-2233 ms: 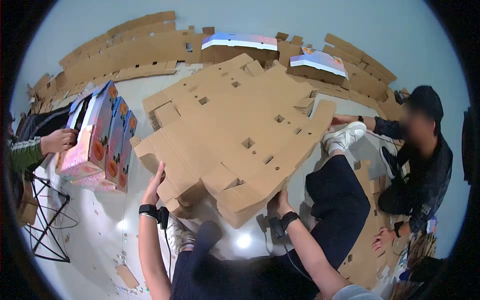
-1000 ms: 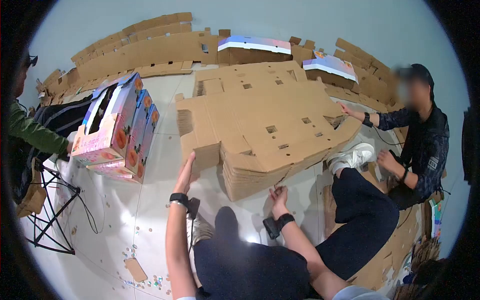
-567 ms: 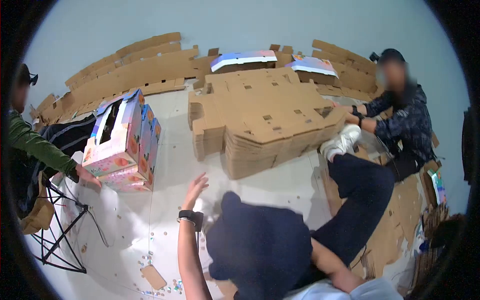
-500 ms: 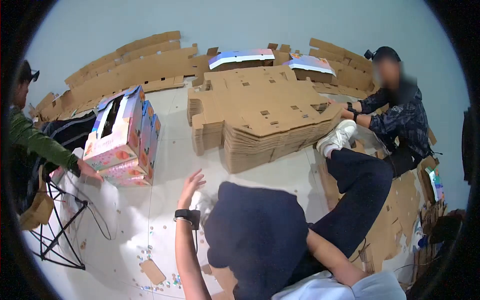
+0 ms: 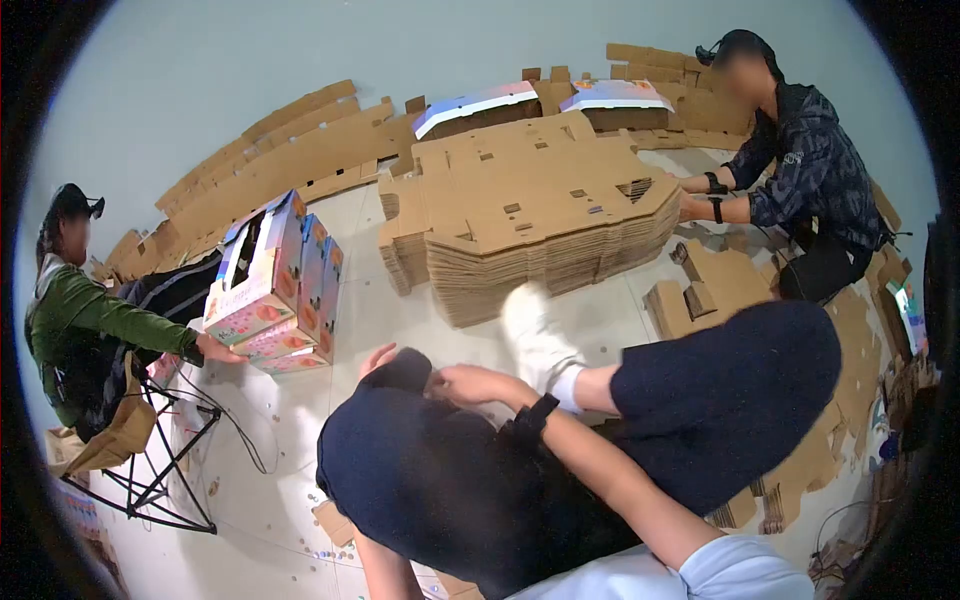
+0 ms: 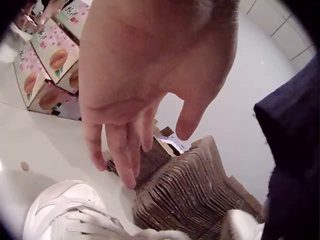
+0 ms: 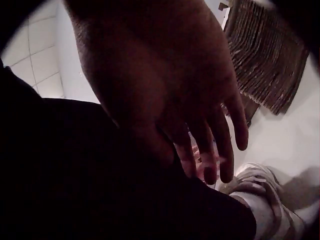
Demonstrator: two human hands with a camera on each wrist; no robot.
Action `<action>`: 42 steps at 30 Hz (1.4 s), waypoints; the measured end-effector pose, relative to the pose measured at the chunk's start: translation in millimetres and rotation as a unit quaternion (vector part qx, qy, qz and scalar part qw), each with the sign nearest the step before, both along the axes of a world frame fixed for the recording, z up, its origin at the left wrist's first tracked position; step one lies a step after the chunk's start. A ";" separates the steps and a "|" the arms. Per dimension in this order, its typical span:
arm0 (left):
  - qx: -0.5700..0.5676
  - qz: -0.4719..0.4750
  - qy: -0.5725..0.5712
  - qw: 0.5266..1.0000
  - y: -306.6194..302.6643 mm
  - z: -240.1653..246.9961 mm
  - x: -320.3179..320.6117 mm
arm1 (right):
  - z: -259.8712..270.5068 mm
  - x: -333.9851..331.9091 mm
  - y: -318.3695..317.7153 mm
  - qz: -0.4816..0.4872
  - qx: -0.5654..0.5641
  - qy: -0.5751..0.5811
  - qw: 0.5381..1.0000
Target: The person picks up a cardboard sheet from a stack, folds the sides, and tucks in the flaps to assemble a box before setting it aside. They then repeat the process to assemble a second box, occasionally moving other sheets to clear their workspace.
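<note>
A thick stack of flattened cardboard (image 5: 540, 190) lies on the floor in front of my legs; the left wrist view shows its layered edges (image 6: 195, 195). My left hand (image 6: 155, 65), empty with relaxed fingers, hangs above a white shoe (image 6: 75, 215); in the head view a dark trouser knee mostly hides it. My right hand (image 5: 465, 384) is beside that knee, apart from the stack. In the right wrist view the right hand (image 7: 160, 75) has loosely extended fingers and holds nothing, with dark cloth at its thumb side.
At the right a person in dark clothes (image 5: 815, 170) has both hands at the stack's right end. A seated person in green (image 5: 100, 310) touches printed boxes (image 5: 270, 280) at the left. Cardboard strips (image 5: 290, 150) line the wall; small scraps litter the floor.
Both my hands have left the stack and drawn back to my legs. One leg has bent inward, bringing its white shoe near the stack's front. The person at the right now reaches the stack with both hands.
</note>
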State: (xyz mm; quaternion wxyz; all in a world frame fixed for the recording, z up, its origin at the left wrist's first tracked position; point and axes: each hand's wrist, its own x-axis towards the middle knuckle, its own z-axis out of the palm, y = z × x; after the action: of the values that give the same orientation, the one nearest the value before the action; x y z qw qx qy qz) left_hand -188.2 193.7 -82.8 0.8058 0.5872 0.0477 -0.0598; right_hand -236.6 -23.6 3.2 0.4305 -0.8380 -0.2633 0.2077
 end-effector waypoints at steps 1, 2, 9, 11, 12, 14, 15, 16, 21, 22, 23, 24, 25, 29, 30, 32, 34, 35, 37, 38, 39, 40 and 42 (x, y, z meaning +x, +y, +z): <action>0.009 -0.002 -0.002 1.000 -2.3 0.1 0.6 | -4.6 9.1 -3.7 -0.025 0.007 -0.014 1.000; 0.017 -0.003 -0.010 1.000 -0.5 -0.2 -1.4 | -4.3 16.4 -5.6 -0.049 0.008 -0.034 0.998; 0.229 -0.063 -0.118 0.964 38.3 -17.3 23.5 | -5.9 52.8 6.4 -0.068 0.191 0.016 0.979; 0.211 0.084 -0.002 0.974 36.0 13.1 29.0 | -16.9 60.2 3.2 -0.058 0.187 0.047 0.980; 0.241 0.126 -0.036 0.962 38.7 26.6 33.7 | -23.7 63.4 1.8 -0.050 0.189 0.053 0.979; 0.268 0.170 -0.072 0.946 59.9 49.8 52.1 | -39.5 68.9 -2.2 -0.080 0.226 0.136 0.961; 0.291 0.203 -0.112 0.928 71.1 54.6 64.6 | -53.0 73.1 -3.4 -0.075 0.226 0.145 0.960; 0.295 0.206 -0.105 0.927 88.3 54.9 80.4 | -67.6 79.2 -3.6 -0.080 0.247 0.155 0.953; 0.550 0.472 -0.178 0.665 144.3 65.7 139.0 | -92.7 88.9 2.2 -0.130 0.227 0.171 0.950; 0.554 0.470 -0.176 0.664 147.7 82.9 149.1 | -92.6 89.0 5.5 -0.141 0.200 0.160 0.956; 0.604 0.445 -0.212 0.626 148.1 106.6 156.5 | -91.9 89.0 10.0 -0.153 0.172 0.148 0.962; 0.649 0.418 -0.247 0.586 148.8 123.5 166.4 | -89.8 89.1 15.0 -0.152 0.172 0.152 0.961; 0.651 0.417 -0.245 0.585 156.0 133.0 181.7 | -87.0 90.5 19.7 -0.136 0.136 0.112 0.975; 0.672 0.208 -0.049 0.709 180.4 143.0 224.8 | -101.3 85.5 26.7 -0.076 0.093 0.056 0.991; 0.723 0.225 -0.024 0.653 172.3 139.3 222.4 | -66.2 86.8 29.1 -0.049 0.061 0.094 0.992; 0.770 0.257 -0.019 0.583 160.7 139.8 216.1 | -62.5 87.3 29.7 0.000 0.013 0.094 0.996; 0.758 0.246 -0.032 0.603 149.9 155.0 205.0 | -65.9 78.1 23.0 -0.003 0.037 0.098 0.994; 0.745 0.238 -0.037 0.622 147.2 161.5 195.4 | -88.7 74.2 24.6 -0.001 0.037 0.077 0.996; 0.724 0.234 -0.083 0.643 137.7 170.3 171.3 | -86.9 71.6 22.1 0.000 0.040 0.047 0.998; 0.722 0.240 -0.095 0.642 133.0 173.0 156.2 | -74.3 71.6 17.7 0.034 0.040 0.056 0.997; 0.719 0.245 -0.108 0.641 127.8 173.5 140.3 | -57.3 70.8 11.0 0.065 0.039 0.065 0.995; 0.706 0.248 -0.122 0.652 121.5 175.4 123.4 | -21.4 68.2 -1.0 0.058 0.039 0.058 0.996; 0.692 0.259 -0.146 0.658 108.5 177.5 92.5 | 58.7 58.4 -27.7 0.004 0.078 0.188 0.979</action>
State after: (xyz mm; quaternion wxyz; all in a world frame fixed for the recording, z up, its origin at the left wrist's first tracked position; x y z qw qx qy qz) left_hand -95.7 302.2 94.7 0.1463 0.9402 0.1072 0.2884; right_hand -178.2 -51.3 61.9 0.5355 -0.7468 -0.1962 0.3423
